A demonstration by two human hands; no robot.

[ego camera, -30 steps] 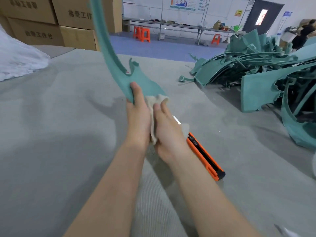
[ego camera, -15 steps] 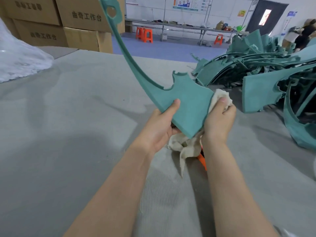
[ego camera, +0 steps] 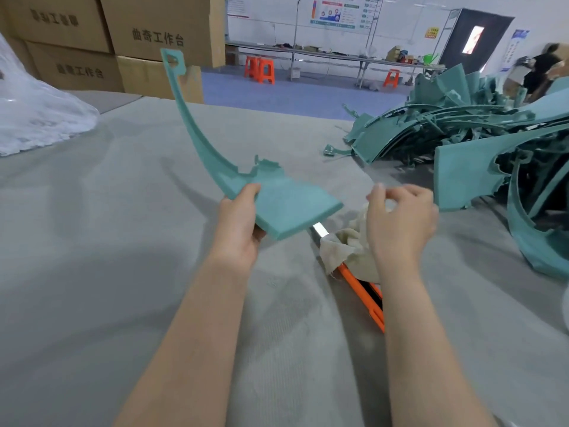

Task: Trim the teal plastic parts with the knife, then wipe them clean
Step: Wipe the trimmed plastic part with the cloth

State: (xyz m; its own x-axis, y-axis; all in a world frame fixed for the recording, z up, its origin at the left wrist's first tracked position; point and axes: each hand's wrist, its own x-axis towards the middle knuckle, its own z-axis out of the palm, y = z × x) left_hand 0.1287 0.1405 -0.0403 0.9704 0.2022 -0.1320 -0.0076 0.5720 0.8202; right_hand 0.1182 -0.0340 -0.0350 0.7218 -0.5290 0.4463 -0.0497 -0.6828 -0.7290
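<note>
The knife lies flat on the grey worktop. Its orange body is toward the person and its bare blade points away. All positions below are referred to the knife.

1. Cloth: a crumpled pale cloth rests on the knife between blade and handle. It covers the front of the orange body.

2. Teal part: it is held in the air just left of the blade, clear of the worktop. Its broad flat end overhangs the blade tip. Its narrow curved arm rises away from the knife to a tab with a hole at the top.

3. Left hand: it is left of the knife and grips the broad end of the teal part at its near left edge. The thumb lies on top and the fingers are curled beneath.

4. Right hand: it hovers directly above the cloth and just right of the blade, apart from the teal part. Its fingers are curled and blurred. Whether they touch or grip the cloth cannot be told.

5. Pile of teal parts: a tangled heap on the worktop, well right of the knife and beyond it.

6. Cardboard boxes: stacked far beyond the knife to its left, past the worktop edge.
</note>
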